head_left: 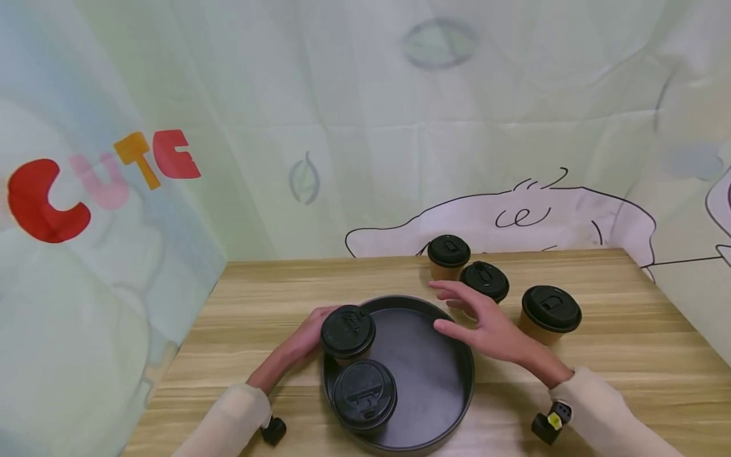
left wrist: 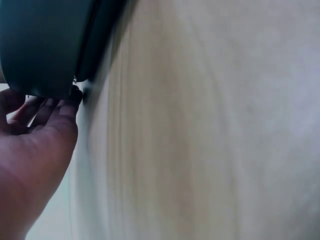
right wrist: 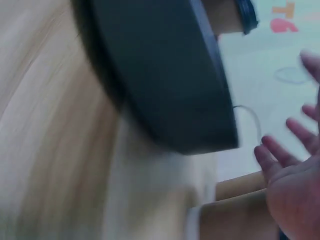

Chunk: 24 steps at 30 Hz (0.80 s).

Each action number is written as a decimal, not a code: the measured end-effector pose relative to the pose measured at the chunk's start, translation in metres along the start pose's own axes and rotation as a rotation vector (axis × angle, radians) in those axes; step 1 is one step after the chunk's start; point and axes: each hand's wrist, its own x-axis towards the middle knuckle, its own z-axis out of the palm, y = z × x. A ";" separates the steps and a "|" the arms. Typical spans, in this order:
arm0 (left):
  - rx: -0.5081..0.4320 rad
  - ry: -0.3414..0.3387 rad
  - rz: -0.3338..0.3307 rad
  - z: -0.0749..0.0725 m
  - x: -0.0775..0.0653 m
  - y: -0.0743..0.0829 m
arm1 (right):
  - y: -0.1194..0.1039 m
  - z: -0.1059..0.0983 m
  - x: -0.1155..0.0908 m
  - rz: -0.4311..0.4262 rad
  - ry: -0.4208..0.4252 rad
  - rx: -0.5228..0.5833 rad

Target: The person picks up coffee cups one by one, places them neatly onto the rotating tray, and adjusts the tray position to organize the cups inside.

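A round black tray (head_left: 422, 374) with a raised rim lies on the wooden table, carrying two lidded paper coffee cups, one (head_left: 348, 333) behind the other (head_left: 365, 393), along its left side. My left hand (head_left: 311, 330) grips the tray's left wall; the left wrist view shows its fingers (left wrist: 67, 112) curled at the wall. In the head view the rear cup hides its fingertips. My right hand (head_left: 485, 324) hovers by the tray's right rim, fingers spread and holding nothing. Just beyond it stands a lidded cup (head_left: 484, 280), partly covered by the hand.
Two more brown cups with black lids stand on the table, one (head_left: 448, 254) at the back edge and one (head_left: 551, 311) right of my right forearm. A printed cloth (head_left: 320, 95) hangs behind the table (head_left: 274, 285) and along its left side.
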 end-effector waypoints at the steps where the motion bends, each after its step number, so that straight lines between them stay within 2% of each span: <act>1: -0.005 0.004 -0.002 0.000 -0.001 0.000 | 0.006 0.002 0.000 0.036 -0.004 -0.002; 3: -0.020 0.009 -0.005 0.001 -0.002 -0.001 | 0.015 0.007 0.001 0.096 -0.015 -0.018; 5: -0.040 0.017 -0.010 0.002 -0.003 -0.001 | 0.023 0.013 0.002 0.119 -0.031 -0.041; 13: -0.106 0.009 -0.009 0.002 -0.006 -0.001 | 0.031 0.024 0.004 0.098 -0.033 -0.182; 24: -0.137 0.002 0.015 0.003 -0.005 0.000 | 0.031 0.022 -0.004 0.095 -0.029 -0.193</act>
